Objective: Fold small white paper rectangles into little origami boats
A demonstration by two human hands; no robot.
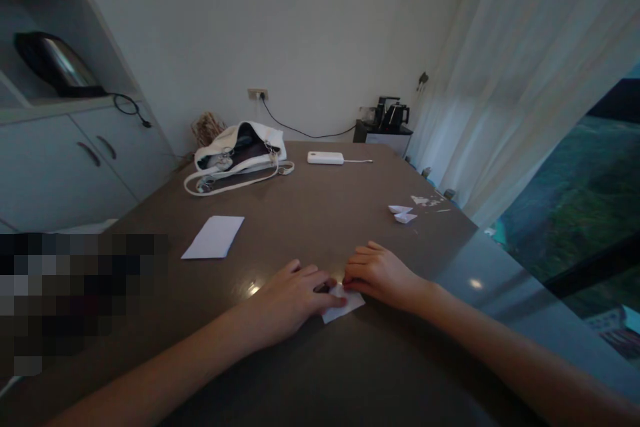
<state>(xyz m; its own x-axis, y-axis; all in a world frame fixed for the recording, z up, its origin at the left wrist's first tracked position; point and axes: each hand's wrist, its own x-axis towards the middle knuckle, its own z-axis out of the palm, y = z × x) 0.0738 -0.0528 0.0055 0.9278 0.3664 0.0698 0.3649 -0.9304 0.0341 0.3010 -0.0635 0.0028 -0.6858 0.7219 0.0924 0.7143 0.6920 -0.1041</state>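
A small white piece of paper [343, 305] lies on the dark table [320, 227] close to me. My left hand [293, 293] rests on its left part, fingers curled and pressing it down. My right hand [383, 273] meets it from the right, fingers bent and pinching the paper's upper edge. Most of the paper is hidden under both hands; only its lower corner shows.
A white folded sheet [214, 237] lies to the left. Two small folded paper shapes [403, 213] and paper scraps [425, 201] sit to the right. Farther back are a white handbag [240, 153] and a white power bank [325, 157] with cable. A curtain hangs at right.
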